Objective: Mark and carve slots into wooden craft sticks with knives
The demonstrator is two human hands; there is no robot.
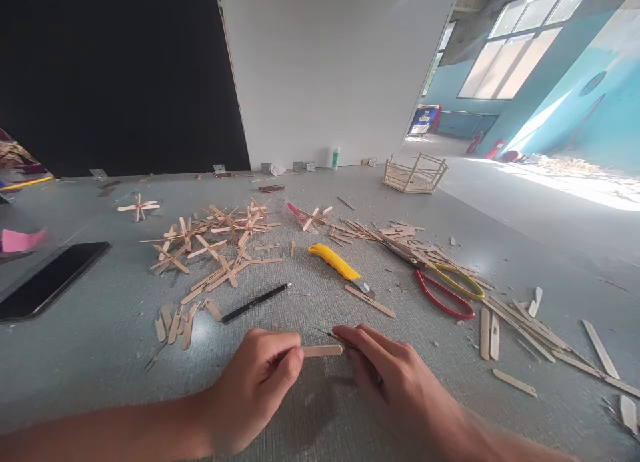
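My left hand [263, 382] is closed, its thumb and fingers pinching a flat wooden craft stick [324, 351] whose rounded end points right. My right hand [395, 382] is wrapped round a slim dark tool with a fine pointed tip [323, 331]; most of its handle is hidden in the fingers, so I cannot tell its exact kind. That tip lies just above and behind the stick, apparently apart from it. Beyond the hands are a yellow utility knife [334, 261] with its blade out, a black pen [257, 303] and a loose craft stick [371, 301].
Scissors [445, 299] with red and yellow handles lie to the right, among scattered sticks [520, 325]. Star-shaped stick pieces [220, 239] are heaped at the left. A phone [53, 279], a green-and-white tube [335, 157] and a stick-built frame [415, 174] are farther out. Panels [330, 69] stand behind.
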